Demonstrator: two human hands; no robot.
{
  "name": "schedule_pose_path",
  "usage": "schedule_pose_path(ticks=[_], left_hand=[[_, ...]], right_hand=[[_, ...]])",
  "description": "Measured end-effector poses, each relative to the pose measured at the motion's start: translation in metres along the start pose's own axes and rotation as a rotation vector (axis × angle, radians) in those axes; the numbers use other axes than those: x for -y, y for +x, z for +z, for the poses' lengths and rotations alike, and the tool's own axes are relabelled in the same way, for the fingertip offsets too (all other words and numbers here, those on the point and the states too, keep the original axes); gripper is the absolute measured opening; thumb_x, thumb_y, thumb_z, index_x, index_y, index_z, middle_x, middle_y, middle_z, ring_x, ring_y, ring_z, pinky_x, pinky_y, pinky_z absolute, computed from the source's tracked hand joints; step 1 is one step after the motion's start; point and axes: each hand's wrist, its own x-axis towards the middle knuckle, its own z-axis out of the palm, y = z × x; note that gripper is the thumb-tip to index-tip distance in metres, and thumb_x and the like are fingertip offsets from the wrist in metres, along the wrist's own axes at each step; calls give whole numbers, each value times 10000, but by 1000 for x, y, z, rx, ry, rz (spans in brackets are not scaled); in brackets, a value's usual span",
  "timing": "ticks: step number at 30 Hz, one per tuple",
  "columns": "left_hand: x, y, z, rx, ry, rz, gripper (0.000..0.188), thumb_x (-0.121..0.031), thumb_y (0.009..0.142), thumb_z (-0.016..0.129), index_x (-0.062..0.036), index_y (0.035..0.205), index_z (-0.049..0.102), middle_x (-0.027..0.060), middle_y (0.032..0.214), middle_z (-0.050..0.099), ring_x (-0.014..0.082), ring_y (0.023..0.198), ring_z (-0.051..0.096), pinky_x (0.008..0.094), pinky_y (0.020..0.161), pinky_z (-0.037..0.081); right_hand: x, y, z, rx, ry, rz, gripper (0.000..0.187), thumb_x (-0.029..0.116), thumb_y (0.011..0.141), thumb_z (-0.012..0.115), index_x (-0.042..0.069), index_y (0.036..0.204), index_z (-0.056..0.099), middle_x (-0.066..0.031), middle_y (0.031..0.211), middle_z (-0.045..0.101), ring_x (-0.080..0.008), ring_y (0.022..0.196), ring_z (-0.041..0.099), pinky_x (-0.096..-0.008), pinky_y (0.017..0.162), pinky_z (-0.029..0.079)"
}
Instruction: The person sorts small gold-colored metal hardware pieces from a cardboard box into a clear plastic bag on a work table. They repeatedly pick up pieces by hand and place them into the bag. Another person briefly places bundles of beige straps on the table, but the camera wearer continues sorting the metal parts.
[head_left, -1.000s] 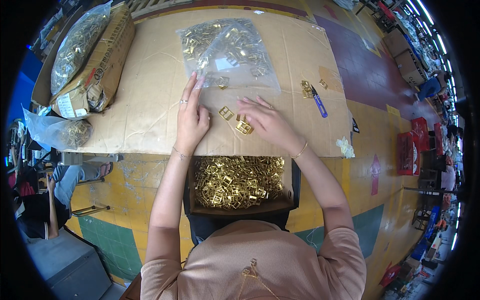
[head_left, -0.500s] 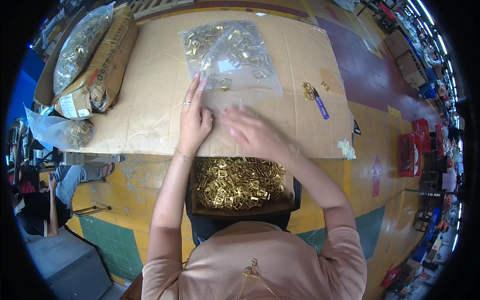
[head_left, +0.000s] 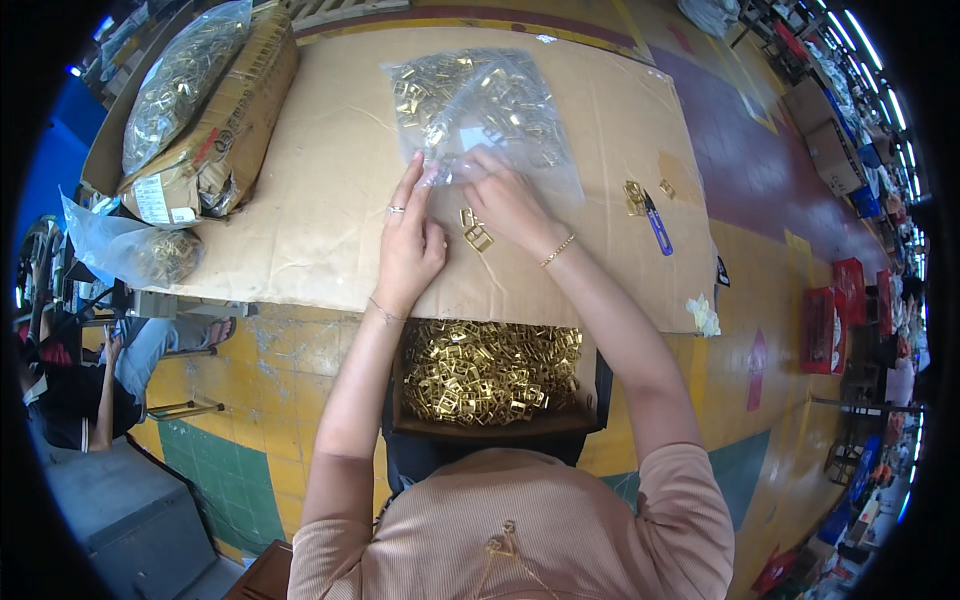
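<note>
A clear plastic bag [head_left: 545, 85] full of small gold metal buckles lies flat on the cardboard-covered table. My left hand [head_left: 412, 245] rests at the bag's near edge, its fingers stretched forward and their tips on the plastic. To its right, my right hand [head_left: 512, 208] bends its fingers in at the bag's near end, where they seem to grip the plastic; the fingertips are partly hidden. A few loose gold buckles [head_left: 479, 237] lie on the cardboard between my hands. Below the table edge, an open box [head_left: 500, 430] holds a heap of gold buckles.
Blue-handled thread snips [head_left: 658, 228] lie at the right beside loose gold buckles [head_left: 634, 197]. A carton [head_left: 240, 110], a large bag of metal pieces [head_left: 185, 85] and a smaller bag [head_left: 165, 255] stand at the left. A seated person [head_left: 90, 390] is beyond the table's left side.
My right hand has moved forward from near the table edge to the bag's near end. Loose buckles now show on the cardboard between my hands. The whole view has shifted slightly.
</note>
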Motion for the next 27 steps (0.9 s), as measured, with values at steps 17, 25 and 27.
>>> schedule_pose_path(ticks=[17, 25, 27], left_hand=[[1, 0, 1, -3, 19, 1, 721, 131, 772, 460, -66, 1464, 488, 180, 1573, 389, 347, 1336, 501, 345, 922, 508], [1, 0, 0, -4, 15, 21, 716, 134, 776, 460, -62, 1464, 487, 182, 1569, 394, 335, 1301, 530, 330, 901, 507], [2, 0, 0, 1, 18, 8, 719, 135, 775, 460, -62, 1466, 486, 181, 1568, 397, 330, 1287, 540, 327, 885, 510]], right_hand=[[-23, 4, -23, 35, 59, -38, 160, 143, 899, 670, 15, 993, 687, -168, 962, 665, -362, 926, 631, -448, 830, 508], [9, -34, -34, 199, 147, -78, 141, 136, 930, 640, 46, 1014, 710, -104, 1051, 682, -302, 1029, 621, -427, 915, 482], [16, -49, -35, 200, 151, -63, 185, 150, 944, 626, 53, 1083, 701, -95, 1132, 671, -292, 1106, 602, -433, 968, 462]])
